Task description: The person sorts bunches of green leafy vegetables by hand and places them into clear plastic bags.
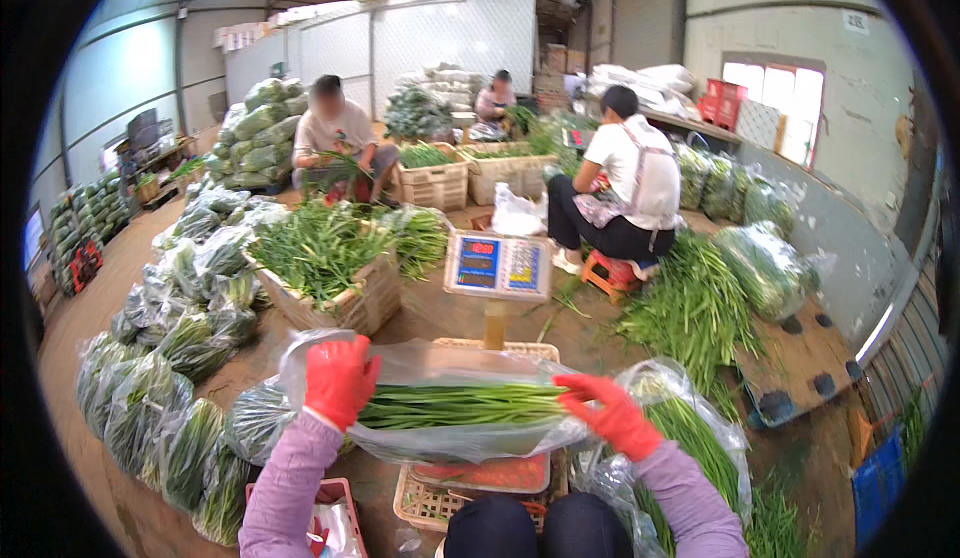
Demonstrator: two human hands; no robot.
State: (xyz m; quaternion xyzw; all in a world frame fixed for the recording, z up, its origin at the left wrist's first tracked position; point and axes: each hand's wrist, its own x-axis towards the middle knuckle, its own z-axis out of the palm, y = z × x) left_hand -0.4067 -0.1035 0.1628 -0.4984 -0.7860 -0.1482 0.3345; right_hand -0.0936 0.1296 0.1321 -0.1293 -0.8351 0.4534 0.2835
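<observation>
Inside clear bag [425, 447] | green stalks [465, 404] | left ends hidden by left hand [338, 383]

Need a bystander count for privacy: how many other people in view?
3: one person at left, beyond the near crate; a second person farther back, near centre; a third person at right, on an orange stool. Others may be hidden.
</observation>
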